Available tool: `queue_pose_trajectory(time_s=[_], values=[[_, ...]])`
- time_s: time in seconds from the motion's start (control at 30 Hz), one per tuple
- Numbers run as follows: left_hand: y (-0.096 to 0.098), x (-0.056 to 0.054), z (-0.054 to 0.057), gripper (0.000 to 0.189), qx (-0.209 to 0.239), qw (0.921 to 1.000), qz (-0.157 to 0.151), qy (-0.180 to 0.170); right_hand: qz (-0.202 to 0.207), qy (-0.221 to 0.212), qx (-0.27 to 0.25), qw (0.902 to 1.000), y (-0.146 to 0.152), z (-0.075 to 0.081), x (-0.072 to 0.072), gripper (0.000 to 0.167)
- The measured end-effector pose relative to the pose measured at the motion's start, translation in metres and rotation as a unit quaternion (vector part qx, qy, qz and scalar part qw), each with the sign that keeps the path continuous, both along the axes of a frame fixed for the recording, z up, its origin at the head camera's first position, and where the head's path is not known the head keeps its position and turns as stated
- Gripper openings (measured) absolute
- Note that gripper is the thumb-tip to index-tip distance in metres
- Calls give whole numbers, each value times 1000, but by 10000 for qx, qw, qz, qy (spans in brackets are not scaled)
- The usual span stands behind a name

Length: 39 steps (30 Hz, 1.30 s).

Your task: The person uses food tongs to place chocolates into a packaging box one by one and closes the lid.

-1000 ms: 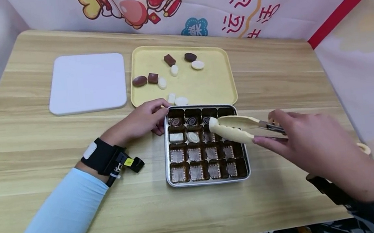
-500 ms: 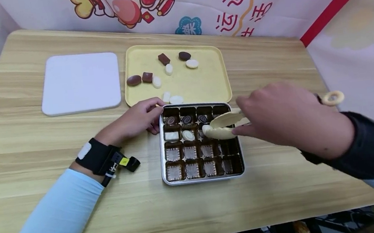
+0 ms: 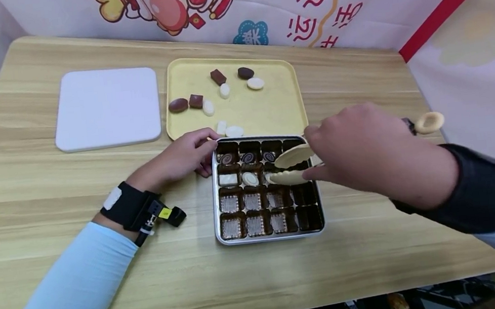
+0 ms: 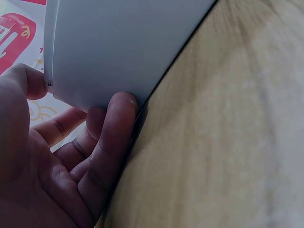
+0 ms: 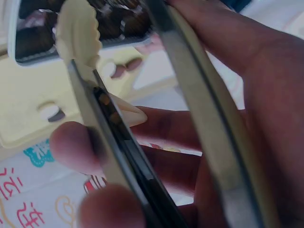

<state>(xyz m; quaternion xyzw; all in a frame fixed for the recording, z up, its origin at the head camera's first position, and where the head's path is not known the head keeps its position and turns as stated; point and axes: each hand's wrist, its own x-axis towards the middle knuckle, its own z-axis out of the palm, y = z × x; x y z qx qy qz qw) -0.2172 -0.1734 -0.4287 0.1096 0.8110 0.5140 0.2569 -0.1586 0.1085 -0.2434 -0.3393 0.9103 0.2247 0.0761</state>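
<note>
In the head view a metal tin (image 3: 272, 238) with a brown compartment insert (image 3: 255, 203) stands in the middle of the table. Spiral-topped dark chocolates (image 3: 248, 157) sit in its back row; a white rectangular chocolate (image 3: 228, 179) and a white oval chocolate (image 3: 250, 178) lie in the second row. My left hand (image 3: 185, 156) holds the tin's back left corner, thumb at the rim and fingers bent against the wall (image 4: 109, 52). My right hand (image 3: 362, 154) grips cream-tipped tongs (image 3: 292, 157). The tong tips stand apart over the second row, partly hiding a white chocolate (image 3: 269, 178) in the third compartment.
Behind the tin lies a yellow tray (image 3: 266, 114) with several loose white and brown chocolates, such as a brown oval one (image 3: 178, 105). A white board (image 3: 106, 108) lies at the back left. The wooden table (image 3: 161, 281) meets a printed backdrop (image 3: 209, 21).
My right hand has moved left and lowered the tongs into the tin. Their tips, earlier closed on a white chocolate, are spread, with that chocolate in the third compartment. My left hand stays at the corner.
</note>
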Motion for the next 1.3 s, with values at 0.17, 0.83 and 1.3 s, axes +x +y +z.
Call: queue_pose_trajectory(time_s=[0.17, 0.83, 1.3], values=[[-1, 0, 0, 28, 12, 10000, -5, 14, -546, -77, -332, 9979, 10, 7, -5, 54], [-1, -1, -3, 29, 22, 9999, -25, -117, 46, 2021, -2111, 9563, 26, -105, -134, 54], [-2, 1, -7, 28, 90, 9999, 40, -47, -1109, 1028, -2278, 9619, 31, -114, -140, 51]])
